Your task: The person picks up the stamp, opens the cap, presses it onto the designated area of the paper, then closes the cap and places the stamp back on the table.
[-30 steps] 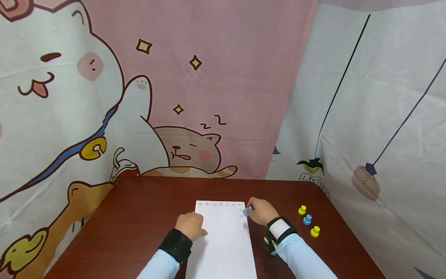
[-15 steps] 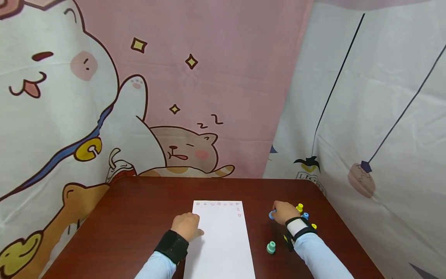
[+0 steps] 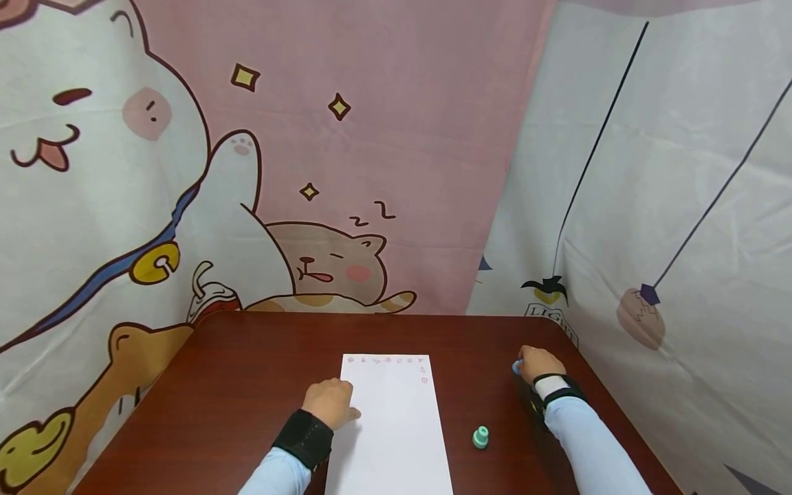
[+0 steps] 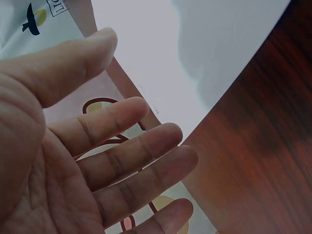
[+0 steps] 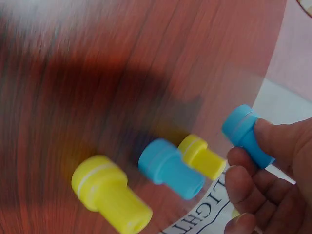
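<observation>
Between the thumb and fingers of my right hand [image 3: 541,364] is a small blue stamp [image 5: 240,127], held over the right part of the table. Below that hand in the right wrist view stand a second blue stamp [image 5: 168,166], a large-looking yellow stamp [image 5: 109,192] and another yellow stamp [image 5: 201,157]; the head view has them hidden behind the hand and arm. My left hand [image 3: 328,403] lies at the left edge of a white sheet of paper [image 3: 390,440], its fingers relaxed and holding nothing. Small reddish prints [image 3: 386,360] run along the sheet's top and down its upper right.
A mint-green stamp [image 3: 480,437] stands on the table right of the paper. The dark reddish-brown table [image 3: 260,357] ends at a cloth backdrop [image 3: 433,137] printed with cartoon animals.
My right hand has lifted the blue stamp off the paper's upper right and carried it rightward to the other stamps. The mint-green stamp has come into view. My left hand has stayed.
</observation>
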Demonstrator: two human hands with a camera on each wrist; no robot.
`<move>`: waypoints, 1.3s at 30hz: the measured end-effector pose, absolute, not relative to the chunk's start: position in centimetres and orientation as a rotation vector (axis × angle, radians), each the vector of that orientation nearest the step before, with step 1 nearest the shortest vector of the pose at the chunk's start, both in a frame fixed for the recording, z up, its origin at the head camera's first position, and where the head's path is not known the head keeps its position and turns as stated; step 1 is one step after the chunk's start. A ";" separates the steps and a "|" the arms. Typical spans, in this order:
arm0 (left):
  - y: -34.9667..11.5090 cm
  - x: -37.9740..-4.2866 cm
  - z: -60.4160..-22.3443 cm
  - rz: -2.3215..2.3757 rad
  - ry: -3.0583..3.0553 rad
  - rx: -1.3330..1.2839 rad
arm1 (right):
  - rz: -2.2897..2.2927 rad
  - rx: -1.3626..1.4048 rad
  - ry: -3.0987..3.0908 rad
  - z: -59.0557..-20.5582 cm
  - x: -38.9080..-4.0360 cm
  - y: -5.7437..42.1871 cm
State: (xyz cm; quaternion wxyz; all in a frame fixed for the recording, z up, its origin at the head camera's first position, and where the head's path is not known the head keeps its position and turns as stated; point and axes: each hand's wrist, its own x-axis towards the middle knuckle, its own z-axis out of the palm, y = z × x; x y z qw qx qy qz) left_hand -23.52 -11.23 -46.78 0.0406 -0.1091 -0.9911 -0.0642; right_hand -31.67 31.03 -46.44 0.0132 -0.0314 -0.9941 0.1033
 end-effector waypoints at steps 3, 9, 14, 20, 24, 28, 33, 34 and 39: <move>-11.2 -23.6 -46.9 -0.192 -3.040 -0.331 | 0.302 -0.075 -3.102 -46.6 -32.0 31.4; -11.2 -23.7 -47.1 -0.204 -3.054 -0.342 | 0.118 0.037 -3.058 -48.8 -32.4 31.7; -11.2 -23.8 -47.2 -0.188 -3.074 -0.355 | -0.027 0.150 -2.998 -49.9 -32.5 31.4; -11.1 -23.8 -47.1 -0.172 -3.085 -0.344 | -0.096 0.212 -2.962 -50.1 -32.7 31.0; -10.8 -23.8 -47.0 -0.166 -3.098 -0.331 | -0.136 0.236 -2.921 -50.2 -32.4 30.8; -10.7 -23.8 -47.0 -0.144 -3.099 -0.330 | -0.143 0.223 -2.917 -50.4 -32.2 30.7; -10.7 -23.7 -46.9 -0.156 -3.081 -0.338 | -0.105 0.187 -2.943 -50.6 -32.0 30.6; -10.7 -23.7 -46.8 -0.154 -3.074 -0.340 | -0.107 0.184 -2.946 -50.6 -32.0 30.5; -10.8 -23.4 -46.4 -0.150 -3.064 -0.333 | -0.098 0.133 -2.966 -50.1 -32.2 30.2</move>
